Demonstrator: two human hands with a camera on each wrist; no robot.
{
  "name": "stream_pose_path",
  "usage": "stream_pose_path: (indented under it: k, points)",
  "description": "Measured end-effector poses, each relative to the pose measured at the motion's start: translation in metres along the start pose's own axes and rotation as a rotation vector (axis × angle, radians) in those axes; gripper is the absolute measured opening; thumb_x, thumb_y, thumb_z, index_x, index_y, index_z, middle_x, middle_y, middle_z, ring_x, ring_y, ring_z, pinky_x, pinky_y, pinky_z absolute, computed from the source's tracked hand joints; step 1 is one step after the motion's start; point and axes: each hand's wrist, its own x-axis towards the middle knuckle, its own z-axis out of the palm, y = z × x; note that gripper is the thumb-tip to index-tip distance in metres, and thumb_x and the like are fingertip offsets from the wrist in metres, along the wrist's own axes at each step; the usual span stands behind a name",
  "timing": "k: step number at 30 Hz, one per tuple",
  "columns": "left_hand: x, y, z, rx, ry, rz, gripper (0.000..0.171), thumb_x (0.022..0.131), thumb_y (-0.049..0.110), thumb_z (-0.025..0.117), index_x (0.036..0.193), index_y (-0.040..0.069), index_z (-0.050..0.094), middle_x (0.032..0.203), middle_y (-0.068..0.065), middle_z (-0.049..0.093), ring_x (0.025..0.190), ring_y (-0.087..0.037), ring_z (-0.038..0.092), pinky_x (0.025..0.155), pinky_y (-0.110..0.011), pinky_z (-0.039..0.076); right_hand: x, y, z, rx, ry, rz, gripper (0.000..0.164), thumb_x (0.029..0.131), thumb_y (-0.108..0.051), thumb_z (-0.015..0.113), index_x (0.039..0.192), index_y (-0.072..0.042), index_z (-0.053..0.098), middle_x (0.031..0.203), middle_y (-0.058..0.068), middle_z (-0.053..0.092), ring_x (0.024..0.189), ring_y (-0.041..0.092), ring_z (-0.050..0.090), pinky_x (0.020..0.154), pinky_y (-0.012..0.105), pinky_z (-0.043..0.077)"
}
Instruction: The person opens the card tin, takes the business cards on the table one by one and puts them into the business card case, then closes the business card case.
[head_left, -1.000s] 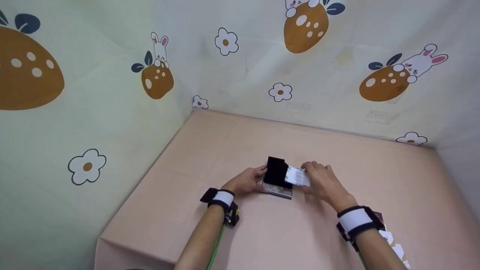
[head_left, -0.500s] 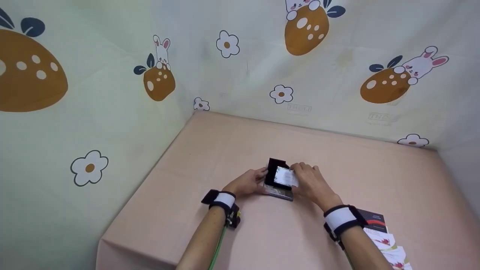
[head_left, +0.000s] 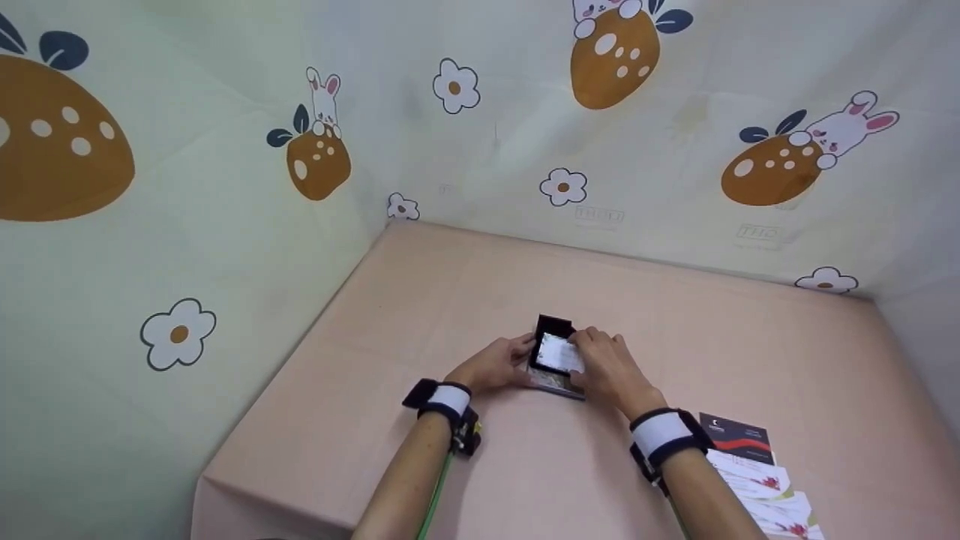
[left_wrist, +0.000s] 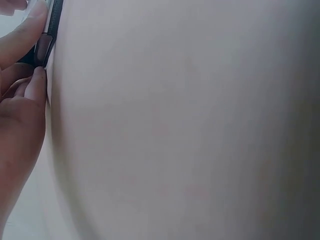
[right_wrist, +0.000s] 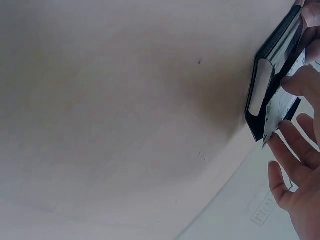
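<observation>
A small card case [head_left: 553, 323] lies open on the table, showing a black inside and a grey patterned lower part. My left hand [head_left: 489, 366] grips its left side; in the left wrist view the thumb and fingers [left_wrist: 37, 80] hold the edge of the case [left_wrist: 56, 17]. A white printed card [head_left: 555, 350] lies over the black inside, pinched at its right edge by my right hand [head_left: 611, 371]. From the right wrist, the card [right_wrist: 278, 107] slants against the case [right_wrist: 254, 117], with the thumb on its near side and fingers at its far edge.
To the right of my right forearm lie a dark card [head_left: 739, 437] with a red stripe and white cards [head_left: 776, 517] with pink flowers, overlapping in a row. The pink tablecloth [head_left: 450, 292] meets patterned fabric walls [head_left: 495, 150] at the left and back.
My right hand has moved left, bringing the white card from the right edge of the case over its black inside. The cards at the lower right have come into fuller view. My left hand has stayed put.
</observation>
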Motion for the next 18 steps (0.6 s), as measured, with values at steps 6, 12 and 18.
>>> stream_pose_path:
  k: [6,12,18]
  points:
    - [-0.0009,-0.0002,-0.0002,-0.002,-0.002,0.008,0.072,0.086,0.014,0.078,0.149,0.008,0.043,0.165,0.0,0.026,0.151,-0.02,0.031,0.124,-0.031,0.027,-0.0008,-0.0003,0.0029,0.003,0.016,-0.026,0.049,0.075,-0.015,0.084,0.115,0.003,0.063,0.106,0.019,0.066,0.099,0.034,0.062,0.082,0.049,0.048]
    - [0.0005,-0.0007,-0.0003,0.033,0.008,0.011,0.073,0.086,0.016,0.078,0.15,0.012,0.042,0.165,0.0,0.026,0.152,-0.021,0.029,0.126,-0.032,0.024,0.0024,-0.0016,0.0011,0.025,-0.017,-0.02,0.048,0.077,-0.015,0.084,0.117,0.002,0.064,0.109,0.019,0.066,0.102,0.034,0.062,0.085,0.051,0.049]
    - [0.0006,0.0009,0.0014,0.045,0.017,-0.017,0.073,0.087,0.015,0.078,0.15,0.013,0.042,0.165,0.001,0.028,0.153,-0.022,0.027,0.127,-0.035,0.023,0.0043,-0.0027,0.0016,0.057,-0.052,-0.017,0.045,0.078,-0.012,0.082,0.117,0.002,0.064,0.113,0.019,0.065,0.108,0.036,0.062,0.093,0.056,0.05]
